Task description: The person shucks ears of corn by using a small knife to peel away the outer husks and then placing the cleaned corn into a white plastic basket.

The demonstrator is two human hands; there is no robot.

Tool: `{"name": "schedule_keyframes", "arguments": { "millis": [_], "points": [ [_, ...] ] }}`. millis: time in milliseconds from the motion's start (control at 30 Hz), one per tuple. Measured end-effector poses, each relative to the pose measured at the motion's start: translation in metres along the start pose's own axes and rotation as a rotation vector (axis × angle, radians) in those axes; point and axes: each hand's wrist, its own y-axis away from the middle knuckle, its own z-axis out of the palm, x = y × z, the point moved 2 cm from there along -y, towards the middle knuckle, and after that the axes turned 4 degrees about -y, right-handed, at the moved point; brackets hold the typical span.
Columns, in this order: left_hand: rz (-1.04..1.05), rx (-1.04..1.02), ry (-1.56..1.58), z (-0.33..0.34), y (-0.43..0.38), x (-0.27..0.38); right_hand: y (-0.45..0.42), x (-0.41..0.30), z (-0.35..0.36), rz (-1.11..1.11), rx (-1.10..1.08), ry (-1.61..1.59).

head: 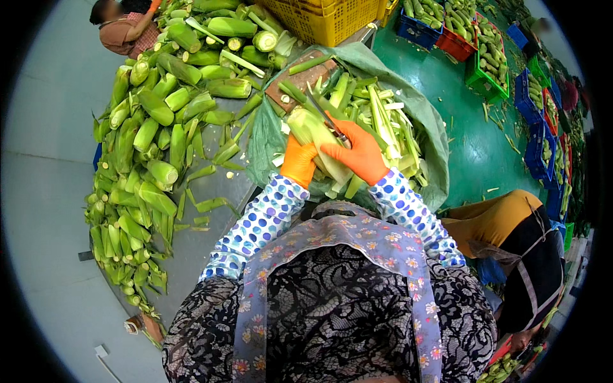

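Observation:
My left hand [299, 160], in an orange glove, grips a pale green ear of corn [306, 125] in its husk from the left side. In my right hand [357, 151], gloved the same way, is a knife [320, 106] whose blade points up and away from me. The fingers of that hand also touch the husk. Beneath both hands an open green sack [433, 153] holds cut husk leaves [383, 119]. A brown wooden board [311, 74] lies at the sack's far left edge, with a husk strip across it.
A large heap of unshucked corn [155, 107] covers the metal table [218, 179] to my left. A yellow crate [330, 19] stands at the far side. Several filled crates [488, 81] line the green floor at right. Co-workers sit at far left [127, 31] and close right [512, 239].

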Motion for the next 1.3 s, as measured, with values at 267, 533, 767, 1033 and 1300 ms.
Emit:
{"name": "schedule_keyframes", "arguments": {
  "millis": [267, 533, 767, 1033, 1300],
  "points": [
    [-0.093, -0.241, -0.086, 0.013, 0.007, 0.028, 0.002, 0.034, -0.018, 0.697, 0.265, -0.555],
    [-0.44, -0.384, 0.652, 0.008, 0.011, 0.03, -0.014, 0.051, -0.056, 0.633, 0.317, -0.554],
    [-0.288, -0.238, 0.435, -0.005, 0.01, 0.021, -0.02, 0.03, -0.051, 0.193, 0.197, 0.18],
    [-0.217, -0.253, 0.463, 0.0, 0.007, 0.016, 0.005, 0.016, 0.001, 0.727, -0.13, -0.468],
    [-0.155, -0.214, 0.191, -0.011, 0.003, 0.018, 0.007, 0.012, 0.009, 0.389, -0.014, -0.067]
  ]
}}
